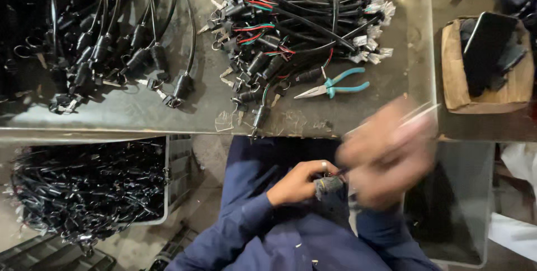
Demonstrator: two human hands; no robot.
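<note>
Over my lap, my left hand [297,182] grips a small dark cylindrical part [329,185] with wires coming out of it. My right hand [386,156] is blurred by motion just right of it and holds thin light-coloured wire ends [420,113] that stick up to the right. Both sleeves are dark blue. Above my hands, on the metal workbench [168,115], lies a pile of black cable assemblies with red and green wires and white tags [291,25], and teal-handled pliers [331,86] rest at its lower right.
A second heap of black cables with keys [100,41] covers the bench's left side. A crate [89,184] full of black cables stands at lower left. A cardboard box [454,75] holding dark items sits at the right.
</note>
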